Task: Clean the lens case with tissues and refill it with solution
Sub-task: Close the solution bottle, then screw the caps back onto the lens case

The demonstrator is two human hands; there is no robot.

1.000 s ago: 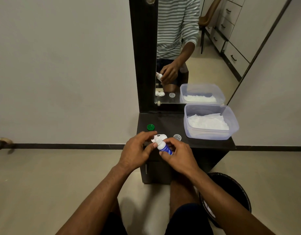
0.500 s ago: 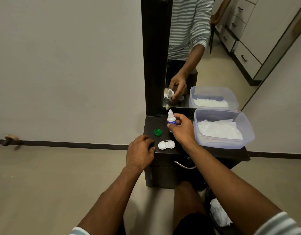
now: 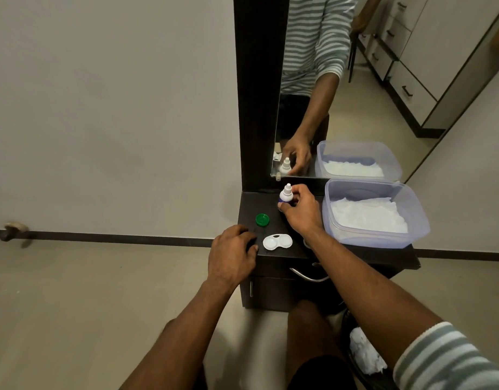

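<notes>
Right hand (image 3: 300, 212) grip pinches solution bottle (image 3: 286, 195) upright; set it down level. Lens case (image 3: 277, 241) sits open, below-left of it.

A single wide-angle view comes from the person's head, looking forward and steeply down over both forearms, which enter from the bottom edge and reach away from the lens. It faces a small dark dresser top (image 3: 270, 205) set against a pale wall, near enough that the left hand (image 3: 231, 256) and right hand (image 3: 299, 211) fill the middle of the frame. The tall mirror (image 3: 315, 88) straight ahead gives a second, opposite angle on the back of the dresser top, repeating the right hand, the solution bottle (image 3: 286, 194) and the tissue container (image 3: 374, 213). Straight lines bow toward the frame edges
</notes>
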